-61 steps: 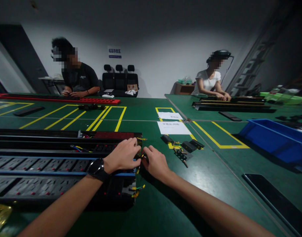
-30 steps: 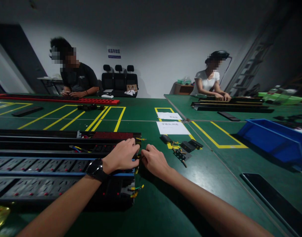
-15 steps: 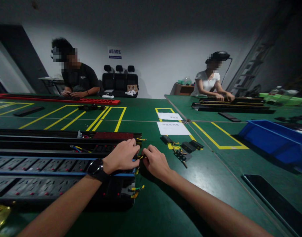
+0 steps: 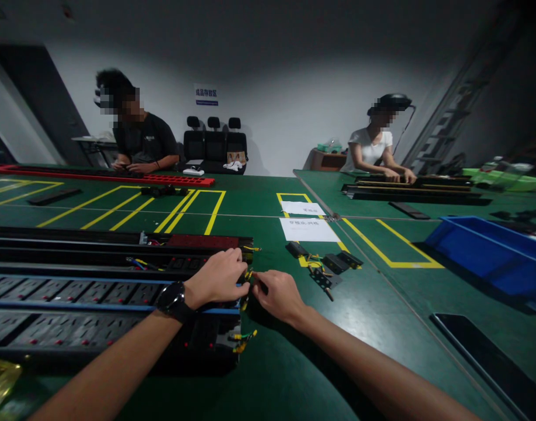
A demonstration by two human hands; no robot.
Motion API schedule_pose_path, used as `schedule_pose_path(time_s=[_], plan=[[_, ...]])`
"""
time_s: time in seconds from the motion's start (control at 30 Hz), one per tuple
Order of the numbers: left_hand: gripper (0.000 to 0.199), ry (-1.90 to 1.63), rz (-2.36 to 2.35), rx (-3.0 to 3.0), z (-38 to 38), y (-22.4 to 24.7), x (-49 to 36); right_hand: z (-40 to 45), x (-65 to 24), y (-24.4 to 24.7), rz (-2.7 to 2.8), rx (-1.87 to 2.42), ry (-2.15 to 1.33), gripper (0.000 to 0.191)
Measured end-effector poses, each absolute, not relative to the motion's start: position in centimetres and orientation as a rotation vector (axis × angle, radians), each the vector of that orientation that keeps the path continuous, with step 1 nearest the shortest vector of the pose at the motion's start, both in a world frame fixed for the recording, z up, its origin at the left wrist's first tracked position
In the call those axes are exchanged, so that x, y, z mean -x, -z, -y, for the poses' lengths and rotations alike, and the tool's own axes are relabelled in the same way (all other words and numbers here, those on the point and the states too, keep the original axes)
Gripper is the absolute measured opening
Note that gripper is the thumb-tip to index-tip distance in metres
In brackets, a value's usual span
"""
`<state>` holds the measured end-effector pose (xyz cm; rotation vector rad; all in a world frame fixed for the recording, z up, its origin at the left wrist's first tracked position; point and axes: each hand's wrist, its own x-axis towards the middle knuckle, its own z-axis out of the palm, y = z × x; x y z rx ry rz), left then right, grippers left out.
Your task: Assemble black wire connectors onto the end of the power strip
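Note:
Several long black power strips lie side by side on the green table, with rows of sockets and small red parts. My left hand, wearing a black watch, is closed over the right end of one strip; its fingertips are partly hidden. Just right of that end, my right hand pinches at a wire with a yellow terminal. The fingertips cover part of the wire. Below, green and yellow wire ends stick out of the nearest strip.
Loose black modules with wires lie right of my hands, below white paper sheets. A blue bin and a phone are at the right. Two people work across the table, one at a red rail.
My right hand has dropped slightly and its fingers have turned, showing more of the yellow terminal. My left hand stays on the strip. The camera view has shifted a little.

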<state>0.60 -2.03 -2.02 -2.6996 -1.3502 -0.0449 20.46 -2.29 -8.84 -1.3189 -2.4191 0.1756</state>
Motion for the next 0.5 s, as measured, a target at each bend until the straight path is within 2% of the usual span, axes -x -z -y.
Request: schedule_pose_path(time_s=[0.17, 0.33, 0.4, 0.5], plan=[[0.024, 0.085, 1.358, 2.685, 2.04, 2.0, -0.63, 2.28, -20.69, 9.26, 2.551, 1.178, -0.206, 0.052], [0.032, 0.068, 1.412, 2.647, 2.06, 1.7, -0.84, 2.32, -20.78, 8.98, 2.607, 1.089, -0.26, 0.066], [0.033, 0.066, 1.419, 2.637, 1.99, 1.8, -0.83, 2.35, -20.72, 8.82, 2.576, 1.12, -0.271, 0.065], [0.026, 0.091, 1.414, 2.639, 1.83, 2.13, -0.67, 2.33, -20.63, 8.77, 2.415, 1.283, -0.264, 0.046]])
